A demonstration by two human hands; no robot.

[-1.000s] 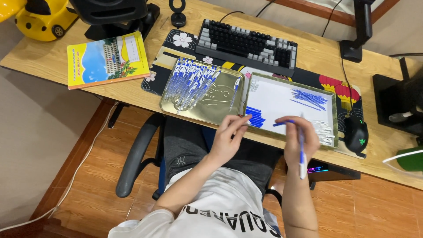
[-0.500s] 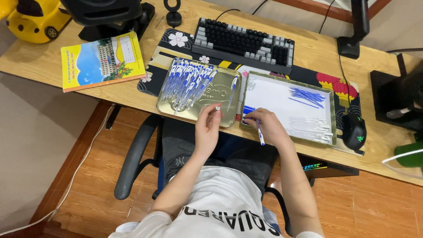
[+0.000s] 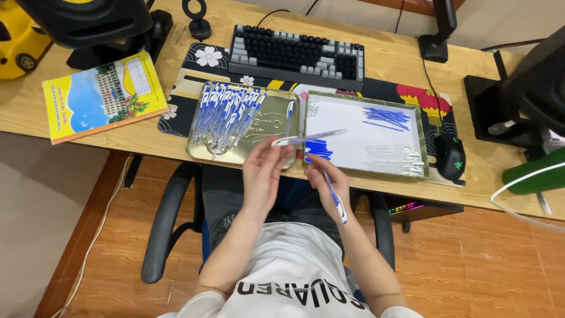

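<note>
My left hand (image 3: pixel 263 172) pinches a clear pen barrel (image 3: pixel 309 138) and holds it level just above the desk's front edge. My right hand (image 3: pixel 325 181) grips a thin blue-and-white pen part (image 3: pixel 335 199) that points down toward my lap. Both hands hover between two trays. The gold tray (image 3: pixel 250 158) on the left carries a heap of blue-and-white pens (image 3: pixel 223 115). On the white-lined tray (image 3: pixel 424 141) to the right lie blue refills (image 3: pixel 385 118), small blue caps (image 3: pixel 318 148) and clear barrels (image 3: pixel 393 156).
Behind the trays, a keyboard (image 3: pixel 294 53) rests on a patterned desk mat (image 3: pixel 194 70). A black mouse (image 3: pixel 450 156) sits at the right, with a yellow booklet (image 3: pixel 103 94) at the left. Black chair armrests (image 3: pixel 168 218) flank my legs below the desk edge.
Both hands have drawn back from the right tray toward my body. My left hand now holds up a clear barrel, and the right hand's pen part has swung downward.
</note>
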